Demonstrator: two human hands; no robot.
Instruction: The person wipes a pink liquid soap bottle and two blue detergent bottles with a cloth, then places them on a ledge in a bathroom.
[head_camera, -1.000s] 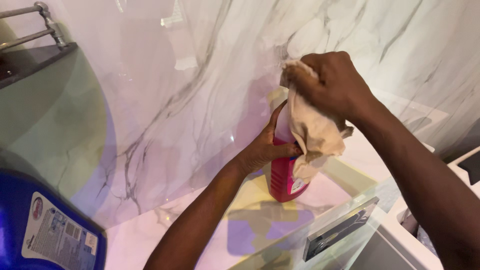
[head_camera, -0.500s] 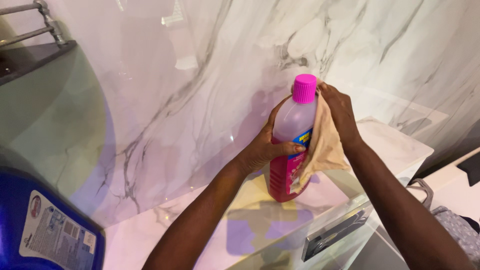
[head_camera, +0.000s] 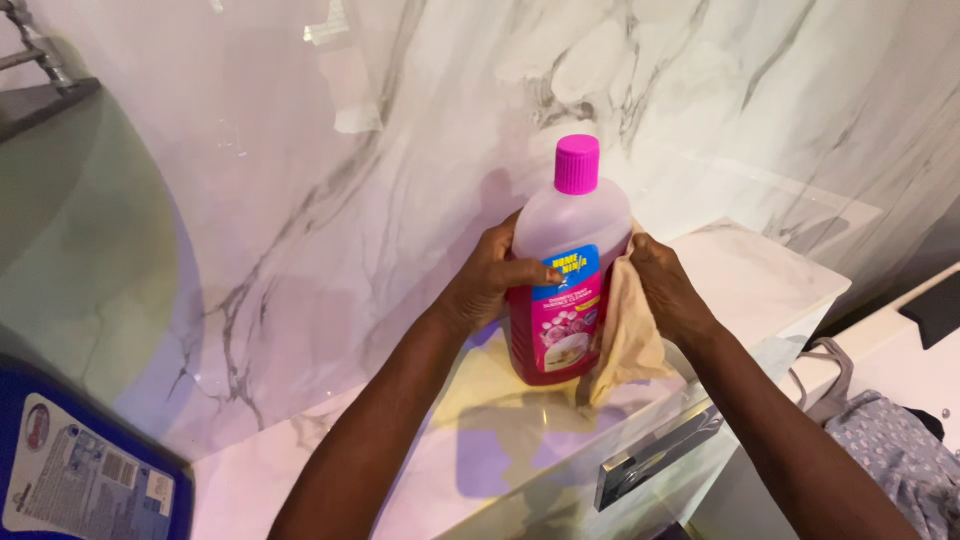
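Near the marble ledge's (head_camera: 770, 275) back edge, the left hand (head_camera: 490, 280) grips a pink-capped plastic bottle (head_camera: 565, 290). The right hand (head_camera: 665, 290) presses a beige cloth (head_camera: 625, 345) against the bottle's side.

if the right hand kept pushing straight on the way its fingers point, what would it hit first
The right hand already presses a beige cloth against the side of the pink-capped bottle, so it would meet the cloth, then the bottle. Past that is the left hand gripping the other side.
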